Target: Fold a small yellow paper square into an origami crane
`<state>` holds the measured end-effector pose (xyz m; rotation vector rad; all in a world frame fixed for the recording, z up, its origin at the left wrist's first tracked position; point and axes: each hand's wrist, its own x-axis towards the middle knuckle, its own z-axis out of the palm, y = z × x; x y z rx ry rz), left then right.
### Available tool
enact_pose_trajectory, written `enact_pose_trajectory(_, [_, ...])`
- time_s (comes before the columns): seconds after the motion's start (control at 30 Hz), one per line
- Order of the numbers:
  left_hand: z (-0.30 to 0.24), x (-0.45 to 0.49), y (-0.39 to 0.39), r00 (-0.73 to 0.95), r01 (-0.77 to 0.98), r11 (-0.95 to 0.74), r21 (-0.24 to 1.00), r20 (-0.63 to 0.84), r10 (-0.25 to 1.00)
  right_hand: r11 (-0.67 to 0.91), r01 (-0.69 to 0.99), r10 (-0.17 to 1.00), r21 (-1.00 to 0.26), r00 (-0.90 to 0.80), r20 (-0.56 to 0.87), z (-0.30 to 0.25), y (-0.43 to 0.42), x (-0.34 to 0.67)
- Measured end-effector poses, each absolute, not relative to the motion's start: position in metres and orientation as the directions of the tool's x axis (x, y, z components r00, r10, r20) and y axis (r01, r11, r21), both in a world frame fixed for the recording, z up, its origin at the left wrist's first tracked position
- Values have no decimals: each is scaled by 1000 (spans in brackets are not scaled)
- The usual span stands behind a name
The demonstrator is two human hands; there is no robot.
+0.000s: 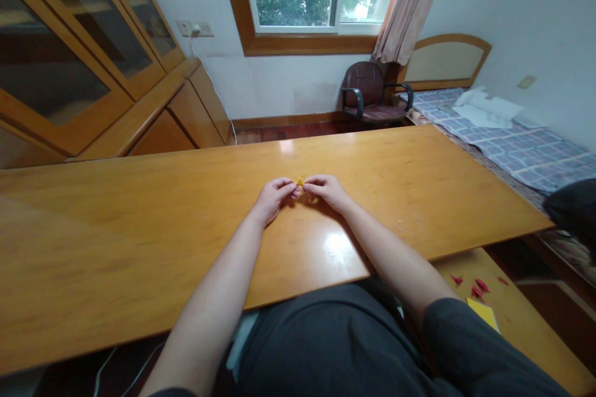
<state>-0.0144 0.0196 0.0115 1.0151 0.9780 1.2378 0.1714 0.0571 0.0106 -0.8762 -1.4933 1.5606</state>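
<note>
A small folded piece of yellow paper (300,182) is pinched between both hands over the middle of the wooden table (139,241). My left hand (274,197) has its fingers curled, with the fingertips gripping the paper's left side. My right hand (326,189) is also closed, pinching the paper's right side. Most of the paper is hidden by my fingertips.
A lower bench at the right holds several small red folded papers (477,288) and a yellow sheet (483,313). Behind the table stand a brown armchair (372,95), a bed (512,136) at the right and wooden cabinets (93,74) at the left.
</note>
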Motion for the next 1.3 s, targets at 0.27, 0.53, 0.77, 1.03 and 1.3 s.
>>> enact_pose_trajectory(0.27, [12, -18, 19, 157, -298, 147, 943, -103, 982, -26, -102, 866, -994, -499, 28, 15, 53, 173])
enact_pose_trajectory(0.53, [9, -19, 21, 193, -341, 186, 922, -125, 973, -47, -103, 851, -994, -525, 14, 17, 53, 174])
enact_pose_trajectory(0.77, [12, -18, 19, 201, -355, 204, 913, -138, 970, -26, -112, 846, -993, -532, 38, 11, 57, 176])
enact_pose_trajectory(1.03, [7, -12, 21, -12, -203, -67, 977, 66, 998, 46, -164, 924, -985, -367, 104, 6, 61, 171])
enact_pose_trajectory(1.3, [1, -19, 24, -86, 150, -267, 952, 282, 956, 190, -54, 946, -980, -258, 198, -2, 65, 172])
